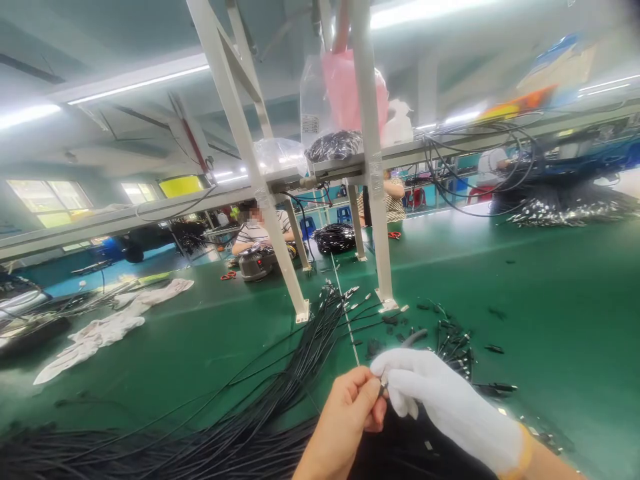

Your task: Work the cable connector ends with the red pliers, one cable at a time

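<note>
My bare left hand [353,407] and my white-gloved right hand [430,393] meet low in the middle of the view. Both pinch a thin black cable end [382,387] with a small metal tip between their fingertips. A big bundle of black cables [280,393] fans across the green table [550,320] from the lower left toward the white frame feet. A small pile of loose black connector pieces [453,340] lies just beyond my right hand.
White frame legs [375,200] stand on the table ahead, carrying a shelf with bagged cables [335,143]. White cloths [110,327] lie at the left. A seated person [255,230] works across the table. More cable heaps [565,207] sit at the far right.
</note>
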Demonstrator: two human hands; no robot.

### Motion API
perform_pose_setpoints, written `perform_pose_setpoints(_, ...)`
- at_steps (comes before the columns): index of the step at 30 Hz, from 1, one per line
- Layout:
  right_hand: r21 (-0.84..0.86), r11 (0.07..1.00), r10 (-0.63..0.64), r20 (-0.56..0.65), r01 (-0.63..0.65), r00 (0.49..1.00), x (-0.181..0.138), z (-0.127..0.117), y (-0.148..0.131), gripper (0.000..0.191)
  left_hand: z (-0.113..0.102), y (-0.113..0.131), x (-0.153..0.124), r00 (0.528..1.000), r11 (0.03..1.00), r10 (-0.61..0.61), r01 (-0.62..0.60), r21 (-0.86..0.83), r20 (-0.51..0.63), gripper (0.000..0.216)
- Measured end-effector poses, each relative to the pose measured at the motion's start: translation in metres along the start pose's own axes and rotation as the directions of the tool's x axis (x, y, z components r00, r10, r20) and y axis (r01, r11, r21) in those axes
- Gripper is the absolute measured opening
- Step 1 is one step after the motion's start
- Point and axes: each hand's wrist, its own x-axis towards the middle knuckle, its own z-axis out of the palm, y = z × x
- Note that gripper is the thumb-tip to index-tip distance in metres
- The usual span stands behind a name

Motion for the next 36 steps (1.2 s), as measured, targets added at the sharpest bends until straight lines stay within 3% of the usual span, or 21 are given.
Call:
perform_pose_setpoints(12, -0.003, 0.999, 0.033, 0.017, -0.033, 0.999, -0.005, 0.002, -0.012, 0.028, -0.003, 0.002, -0.002, 0.999, 1.000, -0.010, 0.010, 0.009, 0.038, 0.045)
perform_pose_setpoints(23, 0.012, 1.000, 0.011, -0.010, -0.011, 1.000, -0.003, 0.005, -0.006, 0.030, -0.004, 0.003, -0.003, 0.999, 1.000, 0.005, -0.005, -0.010, 0.045, 0.046)
perform_pose_setpoints(30, -0.052, 0.987, 0.151, -0.064, -0.154, 0.987, -0.003, 0.004, -0.020, 0.018, -0.009, 0.004, -0.001, 0.995, 0.957, 0.098, -0.093, 0.276, -0.005, 0.037)
perform_pose_setpoints(36, 0.225, 0.950, 0.201, 0.092, -0.217, 0.975, 0.000, 0.001, 0.017, 0.028, -0.009, 0.004, -0.003, 0.983, 0.871, 0.185, -0.169, 0.461, 0.009, 0.031)
